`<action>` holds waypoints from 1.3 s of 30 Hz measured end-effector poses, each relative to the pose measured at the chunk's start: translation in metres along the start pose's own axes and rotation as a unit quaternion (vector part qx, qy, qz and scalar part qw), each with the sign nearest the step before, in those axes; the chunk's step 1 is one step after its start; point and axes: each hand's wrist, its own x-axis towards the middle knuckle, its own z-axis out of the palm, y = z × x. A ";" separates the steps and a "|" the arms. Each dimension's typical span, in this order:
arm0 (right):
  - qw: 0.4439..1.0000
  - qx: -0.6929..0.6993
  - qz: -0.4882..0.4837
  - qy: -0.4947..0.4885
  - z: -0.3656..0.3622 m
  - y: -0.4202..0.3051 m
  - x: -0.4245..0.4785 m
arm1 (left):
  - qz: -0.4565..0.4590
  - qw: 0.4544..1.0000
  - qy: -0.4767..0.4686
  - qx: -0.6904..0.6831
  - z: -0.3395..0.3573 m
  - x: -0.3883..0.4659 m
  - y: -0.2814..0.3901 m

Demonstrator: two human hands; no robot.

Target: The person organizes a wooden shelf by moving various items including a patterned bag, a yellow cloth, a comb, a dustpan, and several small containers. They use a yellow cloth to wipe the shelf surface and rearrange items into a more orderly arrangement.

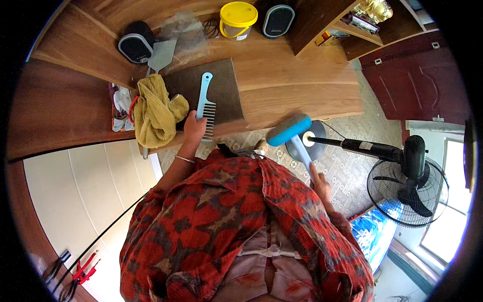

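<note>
My left hand [194, 126] is closed around the toothed end of a light-blue plastic comb [205, 90]. The comb stretches away from me over a dark brown mat [230, 96], its wide teeth to the right and its holed handle at the far end. Left of that hand lies a crumpled mustard-coloured ribbed cloth [154, 113]. My right hand [320, 185] grips the pale handle of a brush [290, 130] with a blue head and dark upper face. The brush head is off the desk's front edge, above the floor in this view.
On the wooden desk [298, 90] stand a yellow-lidded bucket [237, 19], two speakers [278, 22] [136, 47] and a grey fly swatter [162, 54]. A box of small items [121, 107] sits left of the cloth. A black pedestal fan [407, 192] rises at right, its round base on the patterned floor.
</note>
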 end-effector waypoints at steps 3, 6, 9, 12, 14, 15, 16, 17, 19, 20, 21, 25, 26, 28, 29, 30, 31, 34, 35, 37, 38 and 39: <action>0.999 -0.009 0.026 0.046 -0.004 -0.008 -0.011 | -0.003 1.000 -0.006 -0.022 0.006 0.005 -0.013; 0.991 0.084 0.005 0.109 -0.005 -0.051 0.049 | 0.036 0.999 0.001 -0.006 0.001 0.000 -0.001; 0.988 0.086 -0.032 0.123 -0.021 -0.105 0.143 | 0.036 0.998 -0.020 -0.039 0.003 0.008 -0.015; 0.995 0.035 0.000 0.096 -0.047 -0.145 0.205 | 0.018 0.996 -0.050 -0.066 0.002 0.013 -0.019; 0.995 0.024 -0.002 0.097 -0.043 -0.145 0.237 | 0.018 0.996 -0.055 -0.071 0.002 0.012 -0.015; 0.995 0.017 -0.009 0.096 -0.041 -0.148 0.247 | 0.030 0.996 -0.047 -0.076 0.002 0.012 -0.019; 0.996 0.016 -0.005 0.086 -0.039 -0.151 0.253 | 0.044 0.995 -0.040 -0.080 0.005 0.014 -0.025; 0.997 0.015 -0.001 0.076 -0.036 -0.153 0.257 | 0.058 0.994 -0.034 -0.084 0.006 0.015 -0.030; 0.998 0.017 0.002 0.066 -0.031 -0.157 0.257 | 0.059 0.993 -0.037 -0.099 0.010 0.018 -0.039; 0.997 0.022 0.003 0.068 -0.028 -0.158 0.255 | 0.061 0.992 -0.039 -0.106 0.010 0.020 -0.043; 0.997 0.028 0.008 0.069 -0.024 -0.157 0.250 | 0.077 0.993 -0.032 -0.081 0.009 0.021 -0.041; 0.996 0.052 0.021 0.068 -0.009 -0.144 0.208 | 0.065 0.995 -0.048 -0.062 -0.004 0.011 -0.014; 0.996 0.051 0.018 0.066 -0.008 -0.144 0.185 | 0.073 0.994 -0.039 -0.066 0.002 0.022 -0.028; 0.996 0.057 0.024 0.059 0.010 -0.131 0.132 | 0.057 0.989 -0.057 -0.120 0.001 0.017 -0.024; 0.996 0.062 0.026 0.059 0.019 -0.122 0.106 | 0.036 0.987 -0.071 -0.138 -0.005 0.012 -0.016; 0.996 0.063 0.045 0.043 0.025 -0.114 0.076 | 0.017 0.984 -0.085 -0.156 -0.009 0.011 -0.010; 0.996 0.062 0.061 0.028 0.028 -0.108 0.046 | -0.002 0.979 -0.097 -0.177 -0.010 0.010 -0.007; 0.995 0.045 0.086 0.006 0.033 -0.077 -0.035 | 0.019 0.981 -0.085 -0.171 -0.005 0.016 -0.019; 0.995 0.029 0.091 0.002 0.042 -0.063 -0.056 | 0.035 0.986 -0.075 -0.148 -0.007 0.013 -0.016; 0.992 0.024 0.125 -0.002 0.049 -0.047 -0.087 | -0.002 0.980 -0.089 -0.177 -0.008 0.008 -0.007; 0.990 0.020 0.140 -0.004 0.051 -0.042 -0.094 | -0.001 0.980 -0.088 -0.177 -0.009 0.008 -0.009; 0.990 0.032 0.137 0.019 0.050 -0.042 -0.091 | 0.001 0.980 -0.089 -0.179 -0.008 0.012 -0.009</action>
